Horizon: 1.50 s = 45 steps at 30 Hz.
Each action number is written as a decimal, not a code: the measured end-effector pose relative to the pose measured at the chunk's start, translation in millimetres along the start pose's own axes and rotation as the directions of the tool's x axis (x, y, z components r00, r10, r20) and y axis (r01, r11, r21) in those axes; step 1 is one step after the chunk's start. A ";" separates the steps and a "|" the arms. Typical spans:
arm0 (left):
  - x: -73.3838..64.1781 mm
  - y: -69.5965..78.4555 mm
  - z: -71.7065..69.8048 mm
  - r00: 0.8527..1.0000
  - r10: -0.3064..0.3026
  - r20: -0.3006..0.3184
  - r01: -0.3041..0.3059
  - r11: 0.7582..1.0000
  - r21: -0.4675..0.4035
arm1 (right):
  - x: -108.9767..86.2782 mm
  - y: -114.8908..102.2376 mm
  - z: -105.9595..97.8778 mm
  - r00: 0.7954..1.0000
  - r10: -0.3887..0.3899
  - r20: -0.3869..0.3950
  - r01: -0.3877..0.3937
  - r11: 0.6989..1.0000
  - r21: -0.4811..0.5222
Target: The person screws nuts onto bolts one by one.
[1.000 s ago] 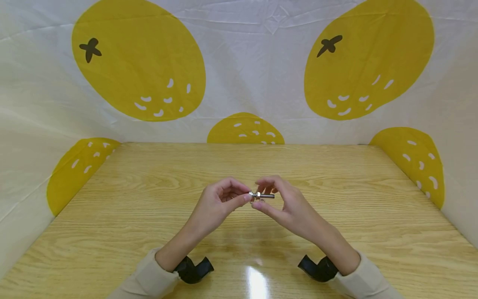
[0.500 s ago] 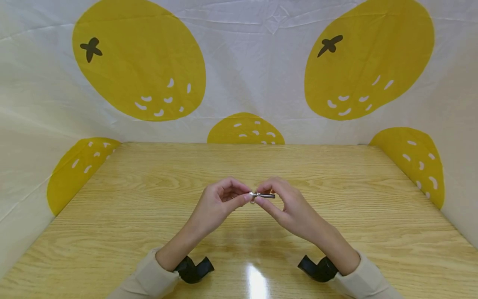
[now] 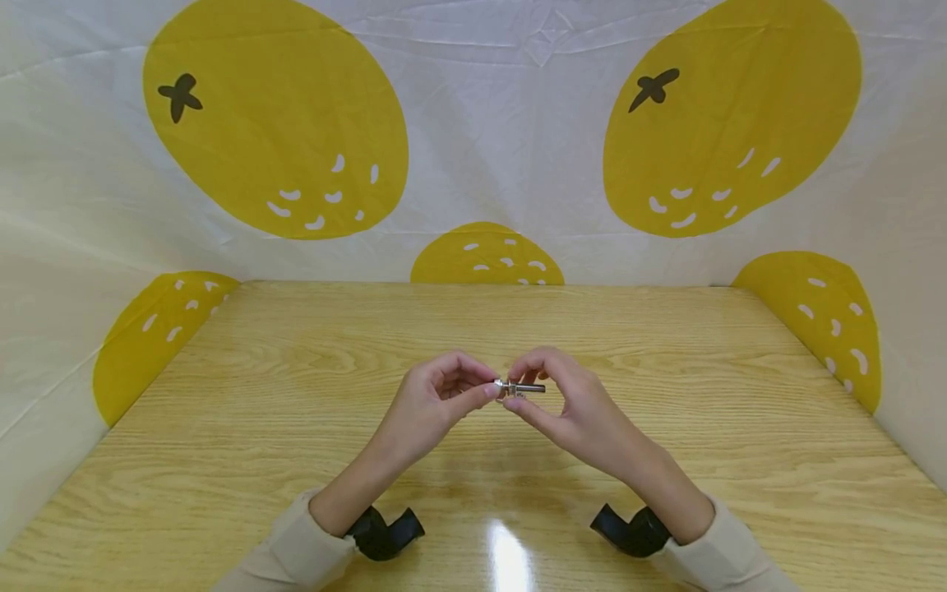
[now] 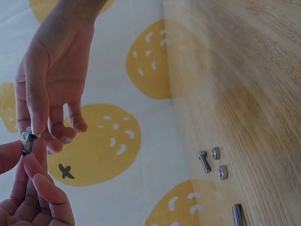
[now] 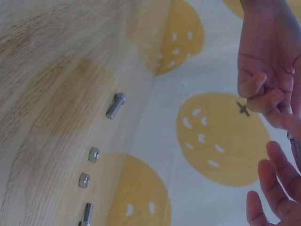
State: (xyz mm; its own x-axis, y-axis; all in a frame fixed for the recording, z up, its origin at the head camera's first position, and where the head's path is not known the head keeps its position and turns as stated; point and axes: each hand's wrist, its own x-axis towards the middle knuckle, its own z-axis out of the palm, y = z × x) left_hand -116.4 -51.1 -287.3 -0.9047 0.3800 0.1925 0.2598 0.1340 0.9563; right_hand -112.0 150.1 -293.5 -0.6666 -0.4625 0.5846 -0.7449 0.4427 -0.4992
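Hovering above the middle of the wooden table [image 3: 296,345], a small metal bolt [image 3: 524,387] is lying level between your two hands, with a nut [image 3: 507,385] sitting on its left end. Your left hand [image 3: 436,403] is pinching that end between thumb and forefinger, its other fingers curled in toward the palm, so the bolt's head is staying hidden behind the fingertips. Your right hand [image 3: 573,407] is closing thumb and forefinger on the shaft just beside the nut, the remaining fingers arching loosely over it; whether they are touching the nut itself you cannot tell from the head view, since the part is so small there. In the left wrist view the bolt is showing only as a short threaded stub, the rest being covered by fingers. In the right wrist view it is almost wholly cut off at the right edge. Lying on the table well apart from your hands are a spare bolt [image 4: 203,161], two loose nuts [image 4: 215,153] [image 4: 223,172] and a further bolt [image 4: 239,214] that the frame edge is cropping. A white backdrop with yellow fruit shapes [image 3: 473,148] is standing around the table.
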 end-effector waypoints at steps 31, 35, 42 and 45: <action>-0.4 1.1 -0.4 1.000 -0.012 -0.002 0.012 1.000 -0.001 | 1.2 -0.3 -1.8 0.995 -0.091 -0.032 0.091 0.996 0.004; -0.5 1.2 -0.6 1.000 -0.009 -0.001 0.009 1.000 -0.002 | 0.6 0.0 -2.0 0.996 -0.083 -0.028 0.083 0.996 0.012; -0.5 0.6 -0.6 1.000 -0.007 0.009 0.007 1.000 -0.014 | 0.2 0.9 -0.9 1.000 -0.006 0.011 0.006 1.000 -0.006; -0.4 0.7 -0.4 1.000 -0.004 0.012 0.004 1.000 -0.020 | -0.2 -0.5 -1.9 0.998 0.053 0.023 -0.052 0.998 -0.023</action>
State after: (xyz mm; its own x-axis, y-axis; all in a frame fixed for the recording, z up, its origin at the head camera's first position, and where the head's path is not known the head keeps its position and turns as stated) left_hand -116.0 -51.5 -286.7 -0.9014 0.3908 0.1861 0.2495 0.1177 0.9612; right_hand -111.4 151.4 -292.1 -0.7054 -0.4559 0.5427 -0.7082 0.4837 -0.5142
